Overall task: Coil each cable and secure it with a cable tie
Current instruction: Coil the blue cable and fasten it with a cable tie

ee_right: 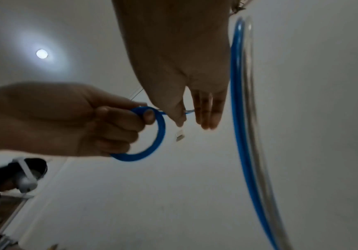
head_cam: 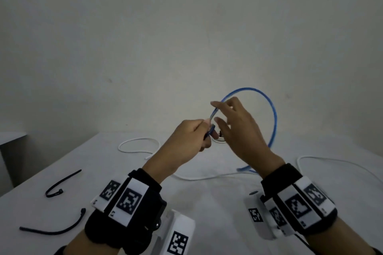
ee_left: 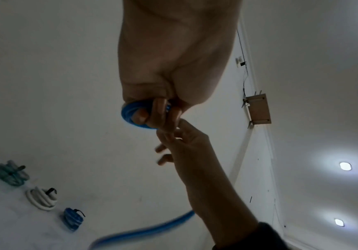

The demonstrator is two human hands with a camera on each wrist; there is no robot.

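Note:
A blue cable [head_cam: 274,114] arcs up from the table and back down to my hands. My left hand [head_cam: 207,130] grips a small coil of that cable [ee_right: 160,133] between thumb and curled fingers; the left wrist view shows the coil [ee_left: 131,116] bunched at the fingertips. My right hand [head_cam: 216,113] hovers just right of it with straight fingers [ee_right: 208,115] and the thumb apart. A short run of cable crosses the gap between them, unpinched. Two black cable ties [head_cam: 62,184] [head_cam: 53,229] lie at the table's left front.
A loose white cable [head_cam: 141,141] snakes across the table [head_cam: 207,196] under my hands and out to the right. Three tied coils, teal [ee_left: 11,174], white [ee_left: 42,197] and blue [ee_left: 73,218], sit in a row on the table. A wall stands behind.

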